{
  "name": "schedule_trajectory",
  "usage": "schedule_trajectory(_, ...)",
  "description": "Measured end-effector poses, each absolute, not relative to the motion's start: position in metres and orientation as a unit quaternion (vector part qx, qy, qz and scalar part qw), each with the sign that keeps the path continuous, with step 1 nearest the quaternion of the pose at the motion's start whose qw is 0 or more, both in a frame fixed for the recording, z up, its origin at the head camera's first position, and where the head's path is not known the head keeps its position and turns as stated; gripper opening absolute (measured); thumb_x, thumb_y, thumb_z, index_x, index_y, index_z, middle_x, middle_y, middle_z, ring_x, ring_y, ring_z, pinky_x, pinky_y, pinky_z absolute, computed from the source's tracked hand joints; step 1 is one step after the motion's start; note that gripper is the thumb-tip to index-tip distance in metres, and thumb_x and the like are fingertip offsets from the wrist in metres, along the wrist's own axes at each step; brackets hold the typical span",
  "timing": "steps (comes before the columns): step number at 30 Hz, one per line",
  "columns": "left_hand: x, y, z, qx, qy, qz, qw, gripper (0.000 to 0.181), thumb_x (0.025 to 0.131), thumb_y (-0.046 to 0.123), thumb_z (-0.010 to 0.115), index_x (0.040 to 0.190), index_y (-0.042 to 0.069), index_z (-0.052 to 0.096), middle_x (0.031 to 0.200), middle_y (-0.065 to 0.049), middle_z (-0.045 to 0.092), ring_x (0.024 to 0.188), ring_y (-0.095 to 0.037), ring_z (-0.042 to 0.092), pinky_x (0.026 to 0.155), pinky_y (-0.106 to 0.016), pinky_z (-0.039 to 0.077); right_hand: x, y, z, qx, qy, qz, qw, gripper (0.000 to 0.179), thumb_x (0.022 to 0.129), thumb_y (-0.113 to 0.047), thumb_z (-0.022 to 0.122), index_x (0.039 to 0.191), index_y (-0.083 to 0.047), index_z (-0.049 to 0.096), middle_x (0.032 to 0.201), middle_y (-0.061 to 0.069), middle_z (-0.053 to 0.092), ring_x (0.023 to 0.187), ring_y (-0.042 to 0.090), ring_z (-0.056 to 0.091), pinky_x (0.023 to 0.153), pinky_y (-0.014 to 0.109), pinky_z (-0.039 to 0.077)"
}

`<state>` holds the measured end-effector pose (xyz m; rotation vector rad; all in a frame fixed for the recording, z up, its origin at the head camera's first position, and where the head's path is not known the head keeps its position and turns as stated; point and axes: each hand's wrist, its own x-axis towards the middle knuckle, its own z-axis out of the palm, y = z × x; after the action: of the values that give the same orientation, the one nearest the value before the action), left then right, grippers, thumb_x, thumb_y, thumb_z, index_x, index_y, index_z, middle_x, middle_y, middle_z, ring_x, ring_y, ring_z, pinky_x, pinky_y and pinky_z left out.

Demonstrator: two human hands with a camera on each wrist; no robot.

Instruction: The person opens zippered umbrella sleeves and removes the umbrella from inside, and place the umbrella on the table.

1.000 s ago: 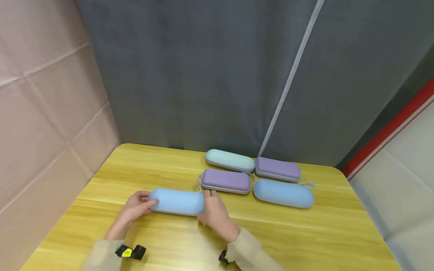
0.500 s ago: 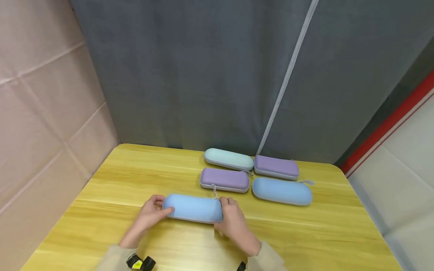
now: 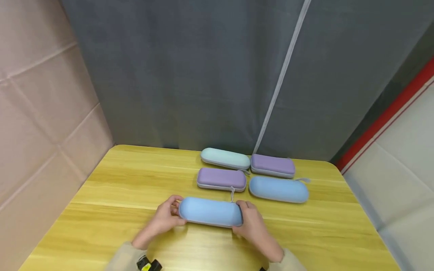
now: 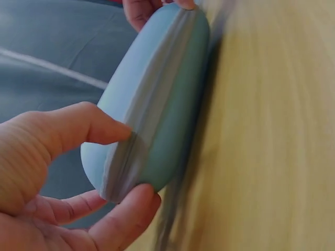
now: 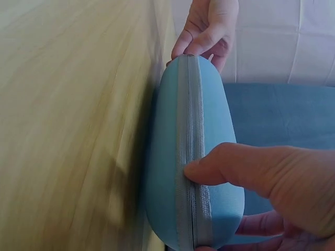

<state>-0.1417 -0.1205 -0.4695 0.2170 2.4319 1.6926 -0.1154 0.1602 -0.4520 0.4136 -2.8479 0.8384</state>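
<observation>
A light-blue zip-up glasses case (image 3: 210, 211) lies crosswise between both hands, close over the wooden table (image 3: 84, 233) near its front. My left hand (image 3: 165, 217) grips its left end, thumb on the grey zip seam and fingers curled round the end, as the left wrist view shows. At the other end my right hand (image 3: 253, 224) holds it with the thumb on the zip seam (image 5: 191, 151) and fingers behind. Its thin wrist strap (image 3: 232, 194) sticks up at the back edge and overlaps a purple glasses case (image 3: 221, 178) in the head view.
Behind, a mint glasses case (image 3: 225, 158) and another purple one (image 3: 272, 165) lie side by side near the grey curtain (image 3: 186, 75). A second light-blue case (image 3: 279, 189) sits to the right. Pale panels stand left and right of the table.
Both hands have carried the blue case rightward and a little toward the front, keeping their grip on its ends. The other cases stay in place; the head view has shifted slightly.
</observation>
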Motion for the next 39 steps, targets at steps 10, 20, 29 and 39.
schedule_trajectory(10,-0.141,-0.113,-0.478,0.136,0.781,0.599,0.115,0.065,0.06,-0.015,0.076,0.116,-0.009,0.045,0.093,-0.014,0.05,0.078,-0.021,0.058,0.071,-0.026,0.055,-0.106,0.177,-0.455,0.13,-0.95,0.27,0.085,0.066,0.051,-0.007,0.087,0.108,0.005,0.058,0.102,0.019,0.06,0.093,0.033,0.059,0.081,0.044,0.051)
schedule_trajectory(20,-0.145,-0.11,-0.474,0.205,0.851,0.477,0.083,0.067,0.061,0.001,0.081,0.118,-0.006,0.047,0.107,-0.011,0.049,0.09,-0.021,0.054,0.076,-0.028,0.052,-0.104,0.191,-0.446,0.173,-0.939,0.294,0.047,0.064,0.056,-0.01,0.088,0.11,0.006,0.057,0.103,0.018,0.06,0.091,0.032,0.06,0.078,0.043,0.052)
schedule_trajectory(29,-0.149,-0.109,-0.472,0.31,0.876,0.369,0.015,0.072,0.056,0.008,0.083,0.119,-0.002,0.05,0.118,-0.009,0.049,0.108,-0.028,0.051,0.092,-0.049,0.045,-0.139,0.229,-0.443,0.256,-0.855,0.442,-0.087,0.028,0.086,-0.001,0.062,0.112,0.01,0.058,0.099,0.018,0.064,0.088,0.027,0.062,0.074,0.03,0.053)
schedule_trajectory(39,-0.149,-0.105,-0.468,0.323,0.882,0.342,0.011,0.07,0.055,0.01,0.083,0.117,-0.001,0.052,0.115,-0.007,0.048,0.107,-0.025,0.051,0.092,-0.046,0.046,-0.18,0.229,-0.467,0.296,-0.828,0.443,-0.177,0.016,0.091,0.001,0.053,0.097,0.004,0.067,0.085,0.004,0.065,0.065,0.004,0.05,0.057,0.019,0.046)
